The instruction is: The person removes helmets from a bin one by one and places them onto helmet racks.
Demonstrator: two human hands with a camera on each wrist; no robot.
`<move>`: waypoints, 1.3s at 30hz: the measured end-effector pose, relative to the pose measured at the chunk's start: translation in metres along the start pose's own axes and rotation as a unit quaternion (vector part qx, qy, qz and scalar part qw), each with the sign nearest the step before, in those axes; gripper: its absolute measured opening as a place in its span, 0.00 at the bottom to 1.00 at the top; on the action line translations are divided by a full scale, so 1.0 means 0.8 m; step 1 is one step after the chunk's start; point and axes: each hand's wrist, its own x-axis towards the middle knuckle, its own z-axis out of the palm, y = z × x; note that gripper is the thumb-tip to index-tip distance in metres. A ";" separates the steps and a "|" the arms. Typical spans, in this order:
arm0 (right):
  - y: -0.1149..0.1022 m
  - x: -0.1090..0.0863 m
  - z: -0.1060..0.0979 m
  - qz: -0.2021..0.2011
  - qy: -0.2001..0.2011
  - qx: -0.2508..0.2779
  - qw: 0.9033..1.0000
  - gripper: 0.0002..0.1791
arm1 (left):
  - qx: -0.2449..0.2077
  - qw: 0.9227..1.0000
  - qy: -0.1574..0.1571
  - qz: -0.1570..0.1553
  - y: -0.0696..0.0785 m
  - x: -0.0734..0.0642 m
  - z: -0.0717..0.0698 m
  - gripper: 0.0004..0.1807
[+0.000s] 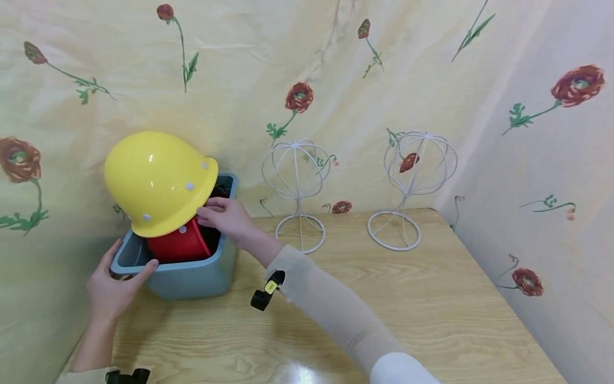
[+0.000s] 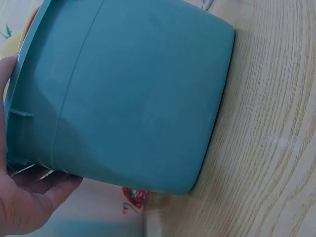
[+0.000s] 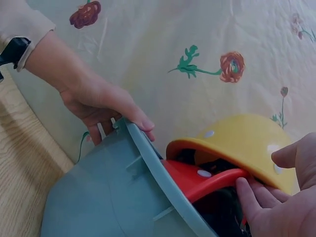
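Observation:
A yellow hard hat [image 1: 158, 178] sits tilted on top of a red hard hat [image 1: 179, 245] inside a blue-grey plastic bin [image 1: 192, 280]. My left hand [image 1: 112, 282] grips the bin's rim at its near left corner, and the left wrist view shows fingers curled beneath that rim [image 2: 29, 197]. At the yellow hat's right edge, my right hand [image 1: 230, 218] holds the brim. In the right wrist view its thumb lies on the outer side and its fingers [image 3: 261, 195] reach under the brim, close to the red hat's brim [image 3: 217, 182]. The bin's dark contents are mostly hidden.
Two white wire hat stands, one in the middle [image 1: 298, 200] and one further right [image 1: 408, 192], stand at the back of the wooden table [image 1: 384, 298]. Flower-patterned cloth [image 1: 230, 106] hangs behind the table and along its right side.

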 end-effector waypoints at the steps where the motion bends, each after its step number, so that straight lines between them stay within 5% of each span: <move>1: 0.000 0.003 0.000 0.002 0.001 0.013 1.000 0.18 | -0.002 1.000 0.000 -0.001 0.001 0.000 0.000 0.52; 13: 0.010 0.026 0.003 0.014 0.009 0.040 0.999 0.18 | 0.007 1.000 -0.016 -0.021 0.003 -0.002 -0.002 0.54; 21: 0.002 0.031 0.011 0.016 0.040 -0.014 0.999 0.13 | -0.008 1.000 -0.021 -0.011 -0.001 0.000 0.000 0.53; 39: -0.017 0.040 0.010 0.040 0.046 0.070 0.996 0.19 | -0.029 1.000 0.007 -0.004 -0.004 0.001 -0.001 0.50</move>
